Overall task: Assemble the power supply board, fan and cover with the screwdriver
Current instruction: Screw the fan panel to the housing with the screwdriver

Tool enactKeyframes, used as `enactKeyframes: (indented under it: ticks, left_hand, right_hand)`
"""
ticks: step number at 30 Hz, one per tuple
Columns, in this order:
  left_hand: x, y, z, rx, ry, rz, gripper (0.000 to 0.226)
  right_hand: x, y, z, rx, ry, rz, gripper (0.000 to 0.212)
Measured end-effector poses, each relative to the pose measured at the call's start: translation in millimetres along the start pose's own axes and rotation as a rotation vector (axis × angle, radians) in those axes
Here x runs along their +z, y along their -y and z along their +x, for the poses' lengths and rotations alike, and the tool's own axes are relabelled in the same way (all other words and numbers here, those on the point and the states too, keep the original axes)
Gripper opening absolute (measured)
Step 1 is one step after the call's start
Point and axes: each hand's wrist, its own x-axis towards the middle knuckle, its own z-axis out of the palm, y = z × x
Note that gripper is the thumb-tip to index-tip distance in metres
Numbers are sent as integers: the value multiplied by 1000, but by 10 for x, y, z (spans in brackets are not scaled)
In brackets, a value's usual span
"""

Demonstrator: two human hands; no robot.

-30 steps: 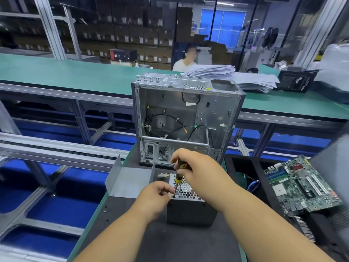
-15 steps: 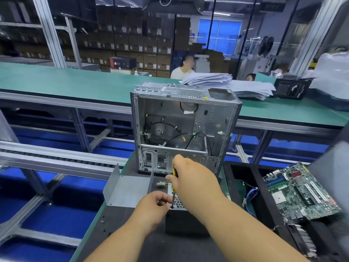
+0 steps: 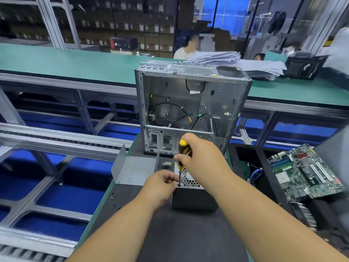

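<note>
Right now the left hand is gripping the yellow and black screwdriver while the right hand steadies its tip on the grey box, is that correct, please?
Not quite: the hands are swapped. In the head view the right hand grips the screwdriver by its yellow and black handle, and the left hand steadies its tip on the grilled top of the grey box.

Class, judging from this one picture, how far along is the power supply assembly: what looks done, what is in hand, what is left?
Done: the power supply box stands closed, mesh grille up. In hand: the right hand grips the screwdriver upright, tip at the grille's near-left corner, while the left hand steadies beside the shaft. Left: whether other screws are in cannot be told; a bent metal cover lies loose beside it, and the computer case behind stands open.
</note>
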Motion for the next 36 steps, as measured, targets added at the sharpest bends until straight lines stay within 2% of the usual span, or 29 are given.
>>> enactKeyframes:
  ticks: [7,9,13,17,24,30,32,36]
  left_hand:
    - [6,-33,-56,-16,-16,-28,21]
    - [18,-50,-73,-22,-38,-55,22]
    - [72,-68,-75,-44,-72,-105,18]
    - [116,-72,-67,-52,-112,-101,14]
    - [198,-94,-26,-125,-198,-120,17]
    - [230,-38,-226,-43,-191,-137,23]
    - [175,31,-311,-51,-245,-151,28]
    - [-112,329,-455,-97,-408,-66,21]
  right_hand:
    - [11,-32,-59,-10,-39,22,30]
    - [-53,-75,-94,26,-63,70,27]
    - [-219,-231,-197,102,-229,224,19]
    - [-296,-381,-296,163,-238,325,17]
    - [-345,-526,-413,82,-293,565,15]
    - [-393,-641,-426,80,-300,731,15]
    - [-341,-675,-395,107,-282,747,16]
    - [-116,-641,-287,97,-244,745,14]
